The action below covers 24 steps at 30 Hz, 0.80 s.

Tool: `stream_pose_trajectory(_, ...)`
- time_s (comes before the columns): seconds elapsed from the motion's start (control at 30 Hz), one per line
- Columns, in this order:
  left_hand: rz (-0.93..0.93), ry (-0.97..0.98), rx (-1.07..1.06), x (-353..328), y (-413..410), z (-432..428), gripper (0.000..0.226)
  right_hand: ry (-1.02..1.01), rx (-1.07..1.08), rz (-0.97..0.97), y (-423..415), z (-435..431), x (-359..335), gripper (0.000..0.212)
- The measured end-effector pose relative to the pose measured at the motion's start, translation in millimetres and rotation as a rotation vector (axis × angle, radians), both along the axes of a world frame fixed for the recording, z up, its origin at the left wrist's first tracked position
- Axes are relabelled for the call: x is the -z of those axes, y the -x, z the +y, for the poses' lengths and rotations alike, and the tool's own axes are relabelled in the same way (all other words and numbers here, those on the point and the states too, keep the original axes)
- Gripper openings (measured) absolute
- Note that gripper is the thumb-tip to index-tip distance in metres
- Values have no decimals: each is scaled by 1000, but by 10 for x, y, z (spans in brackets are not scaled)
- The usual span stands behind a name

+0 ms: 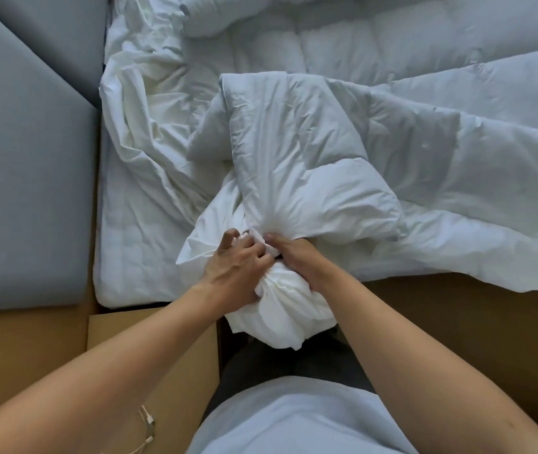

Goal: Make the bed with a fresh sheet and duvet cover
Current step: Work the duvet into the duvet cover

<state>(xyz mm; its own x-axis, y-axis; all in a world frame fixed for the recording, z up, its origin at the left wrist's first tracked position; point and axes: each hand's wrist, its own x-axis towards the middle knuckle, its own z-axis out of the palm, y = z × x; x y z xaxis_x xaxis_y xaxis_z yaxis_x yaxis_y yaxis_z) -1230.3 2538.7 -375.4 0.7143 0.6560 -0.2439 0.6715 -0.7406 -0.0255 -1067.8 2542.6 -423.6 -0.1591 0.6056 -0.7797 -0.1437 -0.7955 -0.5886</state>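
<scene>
From the head camera, looking down at the near edge of the bed: both hands meet over a bunch of white cloth. The left hand [238, 257] has its fingers curled into the gathered duvet cover [280, 309], pinching a fold of it. The right hand [297, 257] is clenched round the spot where a corner of the duvet [310, 152] narrows into a tight neck. I'd say the corner is held squeezed like that so it can be fed into a corner of the cover, or fastened there; whether there is a tie or loop between the fingers I cannot tell.

The rest of the duvet lies spread across the bed to the right, out of the way, so only this corner needs handling. The cover hangs in a lump off the bed edge against the person's legs, mostly still bunched up. A crumpled sheet [149, 132] lies loose on the mattress [123, 244] to the left, not pulled flat, beside the grey padded panels [25, 158]. A cardboard box [153, 355] stands by the left arm.
</scene>
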Motion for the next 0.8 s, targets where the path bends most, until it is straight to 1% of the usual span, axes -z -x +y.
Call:
stream_pose_trajectory(0.07,-33,-37,-11,-43,-47,33,49,-11,-104,-44,-104,-43,-41,29)
stream_pose_trajectory(0.17,-19,-29,-33,-90,-105,54,38,48,-219,-164,-175,-25,-114,19)
stream_pose_trajectory(0.23,-9,13,-58,-110,-124,74,34,-2,-398,-279,-168,30,-158,19)
stream_pose_trajectory(0.3,-32,61,-85,-133,-124,130,32,-76,-562,-340,-161,72,-239,14)
stream_pose_trajectory(0.33,-42,90,-93,-149,-127,172,35,-72,-558,-300,-164,96,-287,10)
stream_pose_trajectory(0.4,-43,151,-80,-185,-130,296,45,-42,-507,-208,-199,153,-354,23)
stream_pose_trajectory(0.43,-49,174,-64,-204,-131,389,49,-30,-494,-167,-233,201,-369,26)
stream_pose_trajectory(0.47,-54,201,-48,-231,-139,502,52,-4,-438,-121,-261,237,-383,34)
stream_pose_trajectory(0.5,-47,233,-33,-266,-155,632,52,34,-342,-62,-293,277,-397,37)
stream_pose_trajectory(0.53,-33,270,-16,-308,-184,776,48,61,-276,-18,-322,321,-447,33)
stream_pose_trajectory(0.6,-3,328,23,-382,-282,1045,30,13,-245,-64,-409,437,-517,16)
stream_pose_trajectory(0.63,18,347,44,-410,-357,1170,21,-35,-238,-82,-458,508,-549,13)
stream_pose_trajectory(0.67,42,368,65,-426,-448,1288,16,-73,-241,-78,-500,560,-571,18)
stream_pose_trajectory(0.7,66,398,82,-428,-547,1395,13,-67,-215,12,-550,598,-622,28)
stream_pose_trajectory(0.73,89,431,97,-421,-653,1493,11,-21,-130,150,-624,619,-655,42)
stream_pose_trajectory(0.77,112,467,109,-411,-763,1572,11,79,-46,264,-696,630,-699,59)
stream_pose_trajectory(0.8,129,503,109,-401,-870,1636,11,136,6,306,-779,654,-740,76)
